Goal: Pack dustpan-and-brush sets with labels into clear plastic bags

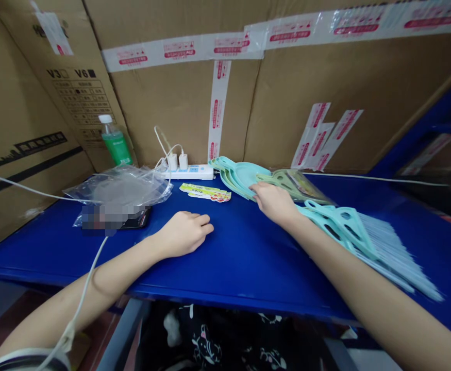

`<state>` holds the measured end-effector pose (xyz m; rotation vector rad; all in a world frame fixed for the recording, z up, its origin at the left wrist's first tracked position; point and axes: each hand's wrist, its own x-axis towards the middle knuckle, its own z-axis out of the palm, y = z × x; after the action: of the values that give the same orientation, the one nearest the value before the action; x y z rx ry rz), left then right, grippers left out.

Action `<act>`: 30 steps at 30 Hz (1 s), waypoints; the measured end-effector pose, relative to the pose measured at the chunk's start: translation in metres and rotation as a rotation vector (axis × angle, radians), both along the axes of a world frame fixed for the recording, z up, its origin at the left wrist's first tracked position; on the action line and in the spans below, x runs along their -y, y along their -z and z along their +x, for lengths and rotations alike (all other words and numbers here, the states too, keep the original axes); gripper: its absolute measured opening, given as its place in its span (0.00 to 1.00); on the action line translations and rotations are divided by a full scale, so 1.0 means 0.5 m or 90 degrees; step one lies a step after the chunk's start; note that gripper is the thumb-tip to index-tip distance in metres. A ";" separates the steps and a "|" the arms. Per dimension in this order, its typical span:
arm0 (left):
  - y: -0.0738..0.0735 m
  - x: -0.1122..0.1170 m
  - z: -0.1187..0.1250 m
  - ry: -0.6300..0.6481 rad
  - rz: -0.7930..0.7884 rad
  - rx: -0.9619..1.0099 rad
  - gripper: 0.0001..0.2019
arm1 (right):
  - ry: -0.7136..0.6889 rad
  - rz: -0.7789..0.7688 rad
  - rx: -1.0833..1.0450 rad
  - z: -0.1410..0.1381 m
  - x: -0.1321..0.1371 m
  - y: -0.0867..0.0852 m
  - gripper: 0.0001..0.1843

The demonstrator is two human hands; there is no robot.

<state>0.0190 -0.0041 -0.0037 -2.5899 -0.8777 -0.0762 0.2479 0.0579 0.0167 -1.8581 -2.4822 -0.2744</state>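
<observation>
a: name the landmark and the item inspected.
b: landmark, the white power strip on the blue table. item, a fanned stack of light-blue and green dustpans, lying just right of the power strip.

a: condition of the hands?
b: apart from each other. the right hand is right of the power strip and nearer the wearer, its fingers touching the near edge of the stack. whether they are clamped on that edge, i cannot tell. the left hand is in front of the power strip, fingers loosely curled. whether it encloses anything, i cannot tell.

a: between left hand and strip?
b: printed labels, flat, just in front of the power strip.

a: farther right of it?
b: a green piece partly under clear plastic, then light-blue brushes with pale bristles, nearer the wearer than the power strip and partly hidden by the right forearm.

a: left of it?
b: crumpled clear plastic bags over part of a dark flat object; a bottle with a white cap stands beyond the bags.

a: behind it?
b: taped cardboard.
</observation>
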 end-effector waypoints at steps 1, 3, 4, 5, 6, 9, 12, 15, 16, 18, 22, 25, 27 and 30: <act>0.000 0.000 0.000 0.000 0.001 0.000 0.07 | 0.000 0.002 -0.005 0.000 -0.001 0.001 0.18; 0.001 -0.001 -0.001 0.003 0.006 0.000 0.08 | 0.000 0.010 -0.022 0.002 -0.001 0.001 0.17; 0.001 -0.001 -0.001 0.006 0.008 0.002 0.08 | -0.001 0.014 -0.033 0.002 -0.001 0.001 0.17; 0.002 -0.001 -0.002 0.009 0.011 0.004 0.08 | -0.002 0.017 -0.043 0.003 -0.001 0.000 0.16; 0.002 -0.001 -0.002 0.012 0.015 0.006 0.08 | -0.002 0.020 -0.053 0.004 0.000 -0.001 0.16; 0.003 -0.002 -0.002 0.018 0.024 0.012 0.08 | -0.005 0.035 -0.073 0.004 0.005 -0.008 0.14; 0.002 -0.001 -0.002 0.016 0.028 0.011 0.08 | -0.021 0.059 -0.087 0.002 0.016 -0.016 0.13; 0.001 0.000 -0.001 0.013 0.039 0.019 0.08 | -0.073 0.072 -0.103 -0.003 0.031 -0.019 0.12; 0.001 0.000 0.000 0.012 0.048 0.031 0.09 | -0.099 0.072 -0.109 -0.005 0.037 -0.018 0.12; 0.001 0.001 0.000 0.007 0.076 0.072 0.11 | -0.161 0.071 -0.122 -0.010 0.050 -0.016 0.11; 0.002 0.002 0.000 -0.014 0.137 0.157 0.17 | -0.286 0.062 -0.100 -0.026 0.080 -0.009 0.10; 0.002 0.000 -0.001 -0.008 0.161 0.155 0.15 | -0.347 0.041 -0.056 -0.039 0.105 -0.006 0.13; 0.002 0.000 -0.001 0.008 0.157 0.124 0.11 | -0.381 0.020 -0.031 -0.046 0.119 -0.004 0.14; 0.003 -0.001 0.000 0.032 0.133 0.069 0.09 | -0.417 -0.009 -0.002 -0.052 0.132 -0.001 0.13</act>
<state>0.0191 -0.0036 -0.0050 -2.4306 -0.7964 -0.3088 0.2218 -0.0082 0.0175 -0.9478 -2.9046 -0.2215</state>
